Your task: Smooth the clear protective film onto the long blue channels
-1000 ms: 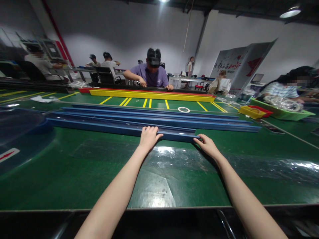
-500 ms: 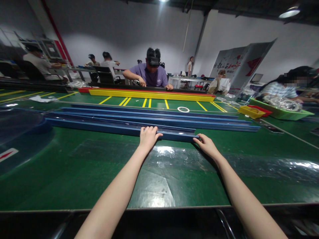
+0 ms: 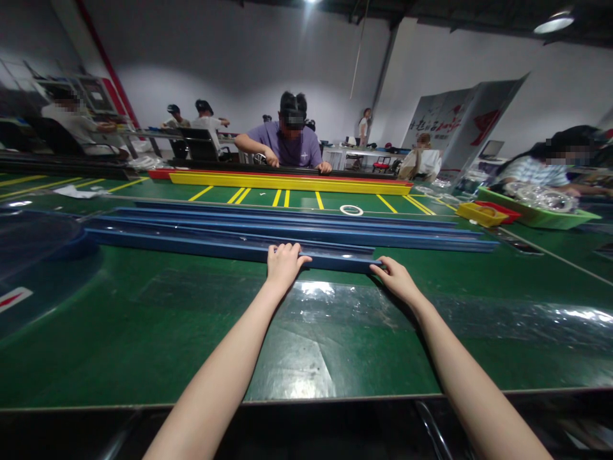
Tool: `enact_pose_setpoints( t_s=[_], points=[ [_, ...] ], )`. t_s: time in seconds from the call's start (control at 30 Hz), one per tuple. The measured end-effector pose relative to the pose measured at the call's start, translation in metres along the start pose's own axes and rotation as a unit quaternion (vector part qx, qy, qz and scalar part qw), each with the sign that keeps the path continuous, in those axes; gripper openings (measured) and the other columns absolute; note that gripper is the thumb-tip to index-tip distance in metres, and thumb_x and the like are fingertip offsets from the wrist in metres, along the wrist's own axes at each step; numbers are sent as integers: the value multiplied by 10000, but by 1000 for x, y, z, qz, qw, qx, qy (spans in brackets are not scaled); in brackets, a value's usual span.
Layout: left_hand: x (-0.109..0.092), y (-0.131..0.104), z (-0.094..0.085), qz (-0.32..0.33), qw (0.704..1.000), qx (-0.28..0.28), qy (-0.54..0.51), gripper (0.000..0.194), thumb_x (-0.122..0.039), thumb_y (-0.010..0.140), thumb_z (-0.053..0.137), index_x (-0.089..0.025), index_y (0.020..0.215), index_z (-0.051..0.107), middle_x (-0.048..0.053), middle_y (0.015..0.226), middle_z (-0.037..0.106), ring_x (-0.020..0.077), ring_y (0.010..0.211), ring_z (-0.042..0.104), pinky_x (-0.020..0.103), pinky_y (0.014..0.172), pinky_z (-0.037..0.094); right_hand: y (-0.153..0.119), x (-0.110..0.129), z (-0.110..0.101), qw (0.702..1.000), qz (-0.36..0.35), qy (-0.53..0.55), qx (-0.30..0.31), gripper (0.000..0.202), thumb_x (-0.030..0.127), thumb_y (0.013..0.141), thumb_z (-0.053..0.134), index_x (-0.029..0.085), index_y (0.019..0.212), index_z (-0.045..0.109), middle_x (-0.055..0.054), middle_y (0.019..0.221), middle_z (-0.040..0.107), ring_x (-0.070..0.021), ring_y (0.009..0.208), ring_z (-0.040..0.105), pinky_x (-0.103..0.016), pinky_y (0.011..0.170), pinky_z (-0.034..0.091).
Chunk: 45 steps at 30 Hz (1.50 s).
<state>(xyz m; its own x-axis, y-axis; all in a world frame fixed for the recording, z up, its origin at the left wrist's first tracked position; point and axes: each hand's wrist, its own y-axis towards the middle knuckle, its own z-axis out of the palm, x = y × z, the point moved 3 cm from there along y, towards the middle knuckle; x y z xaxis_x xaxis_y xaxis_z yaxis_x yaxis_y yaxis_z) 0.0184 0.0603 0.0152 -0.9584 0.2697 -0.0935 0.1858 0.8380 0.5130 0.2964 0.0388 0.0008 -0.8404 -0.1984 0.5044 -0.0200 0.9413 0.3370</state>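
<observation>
A long blue channel strip (image 3: 215, 250) lies crosswise on the green table (image 3: 158, 358). My left hand (image 3: 283, 263) grips its near wall, with the fingers hooked over the edge. At the strip's right end, my right hand (image 3: 390, 276) pinches the corner between thumb and fingers. More blue strips (image 3: 421, 239) lie just behind it, roughly parallel. Clear plastic film (image 3: 335, 300) is spread on the table in front of the strip and passes below both hands.
Across the table a person in purple (image 3: 292, 137) leans over yellow (image 3: 287, 181), red and black strips. A white ring (image 3: 351, 209) lies midway. Yellow (image 3: 481, 215) and green trays (image 3: 550, 217) stand at right. Rolled clear film (image 3: 43, 236) lies left.
</observation>
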Motion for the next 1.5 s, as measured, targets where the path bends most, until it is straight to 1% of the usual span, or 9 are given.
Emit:
enact_pose_setpoints(
  t_s=[0.27, 0.57, 1.03, 1.23, 1.5],
  points=[
    [0, -1, 0, -1, 1000, 6, -10, 345, -513, 801, 483, -182, 833, 576, 85, 859, 638, 236, 852, 539, 352, 775, 295, -1, 1, 0, 1000, 1, 1, -6, 282, 478, 762, 434, 216, 768, 537, -24, 754, 588, -148, 633, 496, -260, 586, 360],
    [0, -2, 1, 2, 1000, 5, -9, 338, -507, 805, 481, -187, 848, 585, 84, 864, 628, 234, 861, 528, 344, 768, 290, -1, 0, 0, 1000, 9, -5, -1, 311, 487, 753, 434, 206, 798, 559, -24, 741, 598, -146, 624, 494, -255, 573, 353],
    [1, -3, 3, 3, 1000, -7, 11, 394, -537, 812, 439, -170, 829, 580, 99, 866, 628, 236, 868, 526, 343, 780, 292, -1, 1, 0, 1000, 13, 4, 8, 317, 503, 747, 441, 209, 794, 549, -17, 705, 587, -151, 622, 499, -261, 572, 361],
    [2, -3, 3, 3, 1000, -9, -1, 376, -520, 819, 445, -171, 836, 585, 105, 862, 625, 250, 870, 526, 356, 783, 292, -1, 1, 1, 1000, 9, 5, 6, 317, 513, 745, 444, 215, 785, 545, -14, 692, 583, -155, 623, 503, -261, 561, 360],
    [1, -3, 3, 3, 1000, -9, 5, 377, -522, 812, 453, -169, 833, 583, 103, 860, 624, 251, 873, 530, 356, 779, 298, -1, -2, 2, 1000, 6, 8, 9, 304, 493, 763, 435, 211, 799, 544, -19, 737, 586, -151, 636, 498, -266, 586, 369]
  ],
)
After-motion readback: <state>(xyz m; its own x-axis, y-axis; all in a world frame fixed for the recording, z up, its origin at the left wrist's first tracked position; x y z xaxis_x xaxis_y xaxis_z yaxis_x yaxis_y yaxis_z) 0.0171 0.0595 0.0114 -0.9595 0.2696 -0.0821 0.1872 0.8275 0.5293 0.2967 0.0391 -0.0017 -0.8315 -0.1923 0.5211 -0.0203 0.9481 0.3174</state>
